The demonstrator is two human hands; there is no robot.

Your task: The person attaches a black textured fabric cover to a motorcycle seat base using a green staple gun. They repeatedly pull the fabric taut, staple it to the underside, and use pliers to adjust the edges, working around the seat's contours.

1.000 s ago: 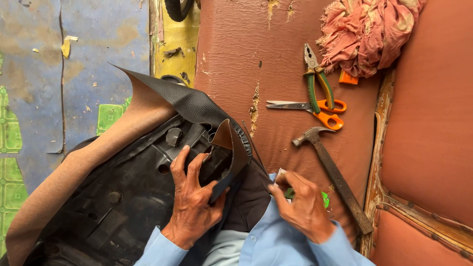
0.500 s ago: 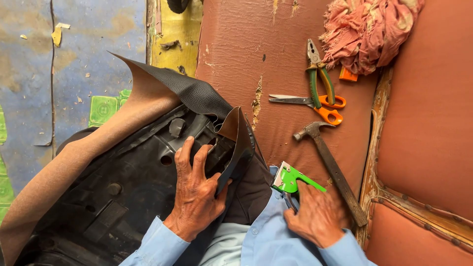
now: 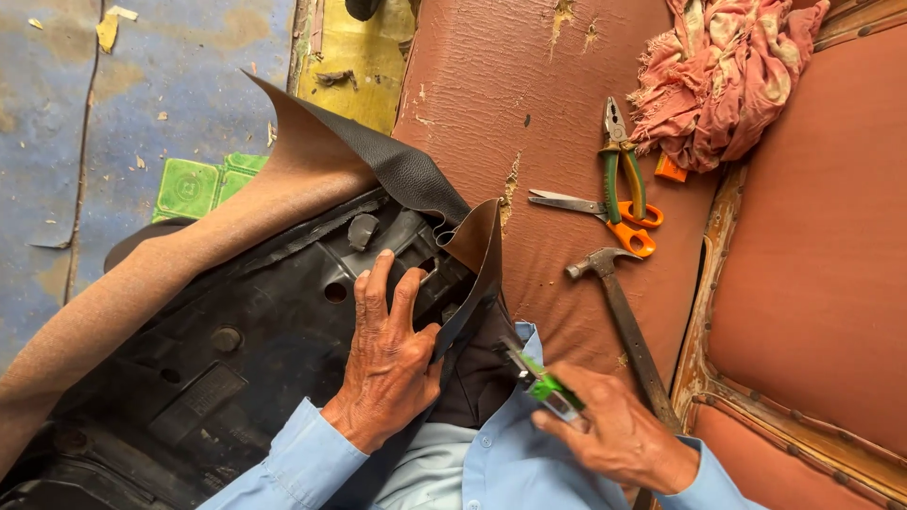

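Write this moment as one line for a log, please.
left hand: pressing black cover flap on seat base | right hand: holding green tool | hammer, pliers, scissors: lying on bench

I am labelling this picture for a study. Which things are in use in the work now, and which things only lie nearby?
In use:
- left hand pressing the black plastic base
- black cover sheet, folded over its edge
- right hand holding the green tool

Lying nearby:
- hammer
- pliers
- scissors
- pink rag
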